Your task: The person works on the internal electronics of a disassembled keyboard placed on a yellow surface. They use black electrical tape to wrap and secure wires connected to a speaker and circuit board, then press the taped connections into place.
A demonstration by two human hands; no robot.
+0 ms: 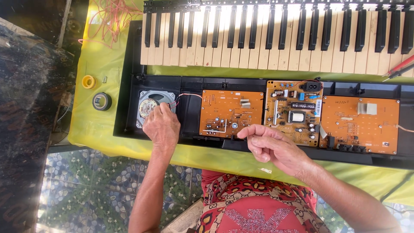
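An opened black keyboard case (pixel 189 108) lies on a yellow-green cloth. Its round grey speaker (pixel 148 105) sits at the case's left end. My left hand (pixel 161 125) rests on the speaker's lower right, fingers curled at its edge by thin red and black wires (pixel 183 96); whether it grips anything is hidden. My right hand (pixel 269 144) hovers over the case's front edge, just below an orange circuit board (pixel 230 112), with fingers loosely bent and nothing visible in them.
Two more orange boards (pixel 293 112) (pixel 360 125) fill the case to the right. The strip of piano keys (pixel 276 39) lies behind. A yellow tape roll (pixel 89 81), a dark tape roll (pixel 102 101) and tangled red wire (pixel 110 19) sit at left. Probe leads (pixel 399 69) lie at right.
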